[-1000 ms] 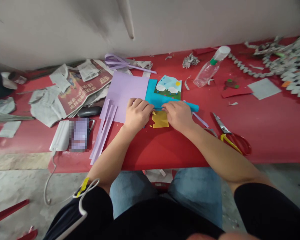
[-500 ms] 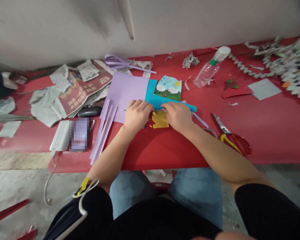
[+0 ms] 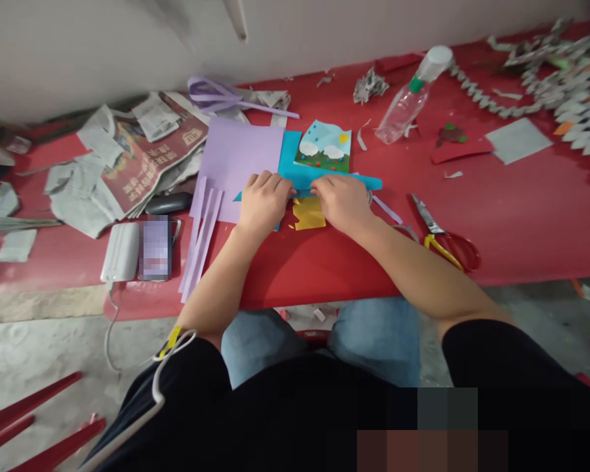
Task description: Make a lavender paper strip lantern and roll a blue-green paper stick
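My left hand (image 3: 265, 204) is closed on the near edge of a blue sheet of paper (image 3: 288, 152). To its right, my right hand (image 3: 343, 202) pinches the same edge, which is folded or rolled into a narrow band; fingers hide the exact shape. Both ends of the band stick out past my hands. On the blue paper lies a small picture card (image 3: 324, 147) with clouds, a sun and green ground. Below my fingers is a torn piece of yellow paper (image 3: 310, 214). A purple sheet (image 3: 243, 154) lies beside and partly under my left hand.
Scissors (image 3: 437, 229) lie right of my right forearm, near a clear bottle (image 3: 404, 108). Purple strips (image 3: 204, 239), a phone (image 3: 155, 248), a white power bank (image 3: 120, 252) and newspaper (image 3: 152, 151) are on the left. Folded paper chains (image 3: 585, 118) fill the far right.
The camera view has tipped, so the table sits higher in the picture. Both hands keep hold of the blue paper's edge, and a blue tip now shows more clearly left of my left hand.
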A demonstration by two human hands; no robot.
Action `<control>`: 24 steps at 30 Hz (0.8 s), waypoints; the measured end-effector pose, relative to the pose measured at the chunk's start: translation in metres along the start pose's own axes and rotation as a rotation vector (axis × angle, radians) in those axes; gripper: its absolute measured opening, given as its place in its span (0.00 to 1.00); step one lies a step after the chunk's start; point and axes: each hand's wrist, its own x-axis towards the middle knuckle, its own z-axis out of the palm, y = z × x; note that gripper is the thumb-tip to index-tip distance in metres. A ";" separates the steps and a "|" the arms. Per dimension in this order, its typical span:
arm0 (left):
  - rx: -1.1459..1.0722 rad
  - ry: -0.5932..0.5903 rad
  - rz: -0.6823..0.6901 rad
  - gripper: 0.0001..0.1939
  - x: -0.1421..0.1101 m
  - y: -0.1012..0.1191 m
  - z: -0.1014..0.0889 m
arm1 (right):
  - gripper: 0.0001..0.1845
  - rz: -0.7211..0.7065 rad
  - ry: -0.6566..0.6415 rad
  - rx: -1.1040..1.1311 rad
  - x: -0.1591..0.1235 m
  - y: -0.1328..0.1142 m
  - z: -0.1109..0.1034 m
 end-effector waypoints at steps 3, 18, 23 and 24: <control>-0.027 -0.020 0.033 0.14 0.001 -0.002 -0.002 | 0.15 0.008 -0.017 0.008 0.001 0.000 0.001; -0.147 -0.090 -0.153 0.17 -0.004 -0.012 0.011 | 0.17 -0.025 0.066 -0.044 0.013 0.001 0.005; -0.139 -0.110 -0.199 0.14 -0.003 -0.018 0.015 | 0.17 -0.015 0.054 -0.038 0.016 0.005 0.010; -0.140 -0.112 -0.183 0.13 -0.003 -0.018 0.015 | 0.17 -0.009 0.040 -0.041 0.017 0.005 0.010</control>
